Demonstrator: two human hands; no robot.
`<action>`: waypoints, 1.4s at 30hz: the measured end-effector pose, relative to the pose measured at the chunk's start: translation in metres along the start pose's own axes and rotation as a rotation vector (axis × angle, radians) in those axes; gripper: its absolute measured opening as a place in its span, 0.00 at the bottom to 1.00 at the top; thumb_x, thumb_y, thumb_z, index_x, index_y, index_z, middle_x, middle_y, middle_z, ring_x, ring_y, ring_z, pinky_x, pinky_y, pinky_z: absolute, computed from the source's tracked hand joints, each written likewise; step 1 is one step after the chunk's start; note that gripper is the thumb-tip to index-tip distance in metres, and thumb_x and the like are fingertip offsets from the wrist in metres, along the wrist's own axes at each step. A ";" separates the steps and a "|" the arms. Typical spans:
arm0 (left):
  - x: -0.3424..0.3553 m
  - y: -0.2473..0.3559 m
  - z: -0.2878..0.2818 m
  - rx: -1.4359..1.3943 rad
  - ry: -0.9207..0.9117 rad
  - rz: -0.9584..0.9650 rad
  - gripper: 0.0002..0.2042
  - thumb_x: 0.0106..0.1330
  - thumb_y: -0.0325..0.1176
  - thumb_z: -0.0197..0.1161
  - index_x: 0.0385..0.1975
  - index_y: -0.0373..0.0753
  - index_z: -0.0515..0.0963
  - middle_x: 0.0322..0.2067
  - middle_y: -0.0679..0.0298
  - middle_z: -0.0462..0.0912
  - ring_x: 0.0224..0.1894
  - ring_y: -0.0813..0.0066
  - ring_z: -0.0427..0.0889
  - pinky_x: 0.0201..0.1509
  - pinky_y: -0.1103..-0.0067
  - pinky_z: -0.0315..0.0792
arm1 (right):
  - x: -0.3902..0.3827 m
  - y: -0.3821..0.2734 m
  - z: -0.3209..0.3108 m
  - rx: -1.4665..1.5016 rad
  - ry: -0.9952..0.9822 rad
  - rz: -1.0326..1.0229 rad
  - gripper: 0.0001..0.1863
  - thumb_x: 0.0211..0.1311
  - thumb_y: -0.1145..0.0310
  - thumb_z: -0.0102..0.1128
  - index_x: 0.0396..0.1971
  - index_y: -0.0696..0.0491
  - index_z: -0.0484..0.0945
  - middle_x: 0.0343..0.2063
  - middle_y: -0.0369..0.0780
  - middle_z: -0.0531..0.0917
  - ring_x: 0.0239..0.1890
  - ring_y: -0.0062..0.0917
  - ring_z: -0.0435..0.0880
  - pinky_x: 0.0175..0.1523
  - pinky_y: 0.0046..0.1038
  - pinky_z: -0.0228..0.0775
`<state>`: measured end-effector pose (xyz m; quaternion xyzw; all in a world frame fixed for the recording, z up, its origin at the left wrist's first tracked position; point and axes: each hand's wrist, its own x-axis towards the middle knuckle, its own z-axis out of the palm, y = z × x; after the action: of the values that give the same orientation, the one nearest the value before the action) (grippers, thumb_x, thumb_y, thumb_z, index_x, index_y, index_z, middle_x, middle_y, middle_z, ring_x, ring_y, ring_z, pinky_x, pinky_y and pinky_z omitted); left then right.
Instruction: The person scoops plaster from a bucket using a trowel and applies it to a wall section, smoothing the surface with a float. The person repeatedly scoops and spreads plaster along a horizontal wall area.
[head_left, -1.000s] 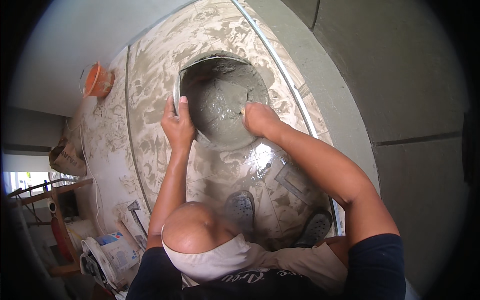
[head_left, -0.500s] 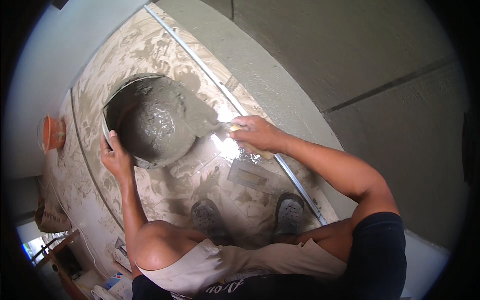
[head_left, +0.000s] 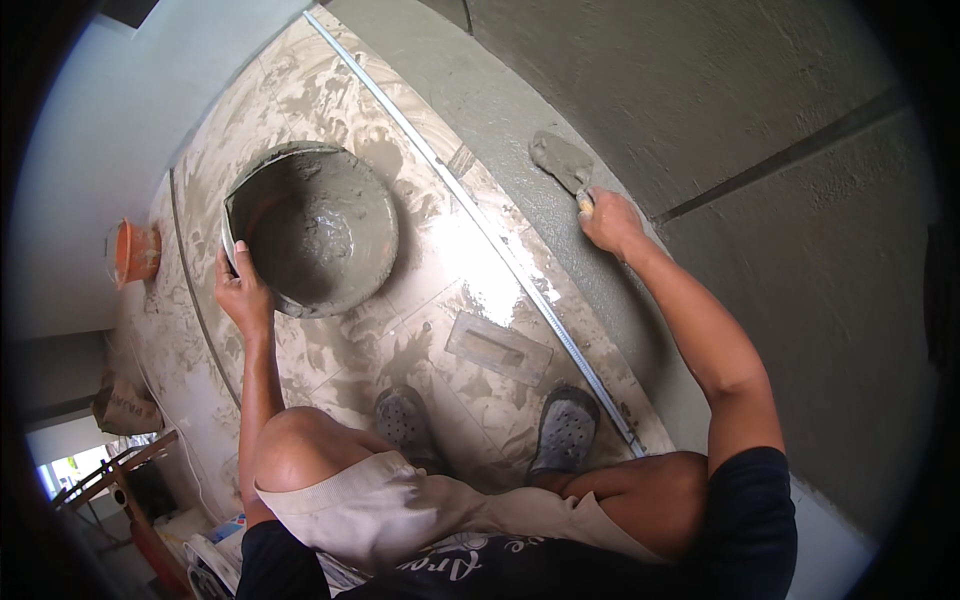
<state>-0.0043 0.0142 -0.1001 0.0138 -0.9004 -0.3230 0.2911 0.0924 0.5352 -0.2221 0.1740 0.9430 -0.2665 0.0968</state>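
My left hand (head_left: 243,290) grips the left rim of a round, mortar-coated basin (head_left: 370,230), which holds wet grey mortar. Out to the right, my right hand (head_left: 612,222) is closed on the handle of a trowel (head_left: 560,160), whose blade is covered in grey mortar and sits over the smooth grey strip (head_left: 450,85) beside the darker grey wall (head_left: 780,220). A rectangular float (head_left: 470,340) lies on the smeared tiles between the basin and my feet. A long metal straightedge (head_left: 420,145) runs diagonally between basin and strip.
An orange bucket (head_left: 138,252) stands at the left by the pale wall (head_left: 120,120). A paper sack (head_left: 125,410), wooden framework (head_left: 125,472) and a white cable are at lower left. My feet in grey clogs (head_left: 565,425) are on the tiled floor (head_left: 310,360).
My right hand has carried the trowel out of the basin, rightward across the straightedge to the grey strip. My left hand still holds the basin's rim. The camera view has shifted.
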 end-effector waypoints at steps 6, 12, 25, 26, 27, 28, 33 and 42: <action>-0.005 0.004 -0.003 0.004 -0.018 -0.020 0.26 0.77 0.43 0.60 0.57 0.19 0.75 0.49 0.45 0.85 0.49 0.65 0.83 0.57 0.73 0.73 | 0.045 -0.017 0.008 0.043 0.008 0.004 0.26 0.62 0.61 0.61 0.55 0.61 0.77 0.49 0.58 0.84 0.55 0.51 0.83 0.61 0.46 0.74; -0.007 0.007 0.005 0.089 0.021 0.032 0.27 0.77 0.44 0.60 0.58 0.19 0.75 0.51 0.43 0.85 0.51 0.62 0.83 0.58 0.72 0.73 | 0.073 -0.011 0.042 0.238 -0.013 0.063 0.26 0.62 0.61 0.61 0.53 0.65 0.78 0.49 0.60 0.84 0.54 0.54 0.83 0.62 0.43 0.75; 0.001 0.001 0.005 -0.051 0.004 -0.011 0.23 0.77 0.41 0.61 0.56 0.23 0.78 0.46 0.53 0.87 0.46 0.71 0.82 0.55 0.76 0.74 | -0.059 0.064 0.071 0.499 -0.090 0.305 0.26 0.64 0.61 0.65 0.54 0.65 0.74 0.38 0.58 0.86 0.40 0.46 0.89 0.48 0.42 0.81; 0.000 0.003 0.004 -0.044 -0.002 -0.014 0.23 0.77 0.41 0.61 0.56 0.23 0.78 0.46 0.53 0.87 0.45 0.71 0.82 0.55 0.76 0.74 | -0.075 0.066 0.063 0.554 -0.129 0.352 0.25 0.65 0.62 0.65 0.53 0.65 0.74 0.35 0.56 0.86 0.35 0.43 0.89 0.44 0.41 0.82; 0.000 0.006 0.006 -0.044 -0.008 -0.018 0.22 0.77 0.41 0.61 0.56 0.24 0.78 0.46 0.53 0.87 0.45 0.72 0.82 0.54 0.76 0.74 | -0.090 0.066 0.053 0.607 -0.161 0.399 0.24 0.65 0.62 0.65 0.52 0.65 0.73 0.33 0.55 0.86 0.30 0.40 0.90 0.40 0.40 0.83; 0.000 0.006 0.007 -0.041 -0.014 -0.022 0.22 0.77 0.41 0.61 0.56 0.24 0.78 0.45 0.54 0.87 0.45 0.72 0.82 0.54 0.77 0.74 | -0.103 0.073 0.055 0.609 -0.146 0.398 0.24 0.66 0.62 0.64 0.52 0.65 0.73 0.31 0.53 0.86 0.27 0.37 0.88 0.36 0.39 0.82; 0.002 0.011 0.005 0.009 -0.037 -0.002 0.23 0.77 0.43 0.61 0.57 0.26 0.79 0.44 0.57 0.87 0.43 0.75 0.80 0.51 0.78 0.74 | -0.165 0.112 0.056 0.637 -0.166 0.450 0.21 0.66 0.63 0.63 0.50 0.63 0.74 0.29 0.52 0.85 0.24 0.36 0.87 0.34 0.38 0.80; 0.004 -0.015 -0.010 0.017 -0.062 -0.027 0.27 0.76 0.45 0.62 0.60 0.24 0.76 0.47 0.53 0.87 0.46 0.71 0.82 0.54 0.77 0.74 | -0.253 0.155 0.045 0.341 0.002 0.408 0.14 0.63 0.67 0.61 0.44 0.60 0.77 0.30 0.48 0.85 0.35 0.38 0.86 0.44 0.38 0.76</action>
<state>-0.0044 -0.0043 -0.1006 0.0184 -0.9113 -0.3197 0.2588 0.3884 0.5648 -0.2632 0.3744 0.8299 -0.3966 0.1170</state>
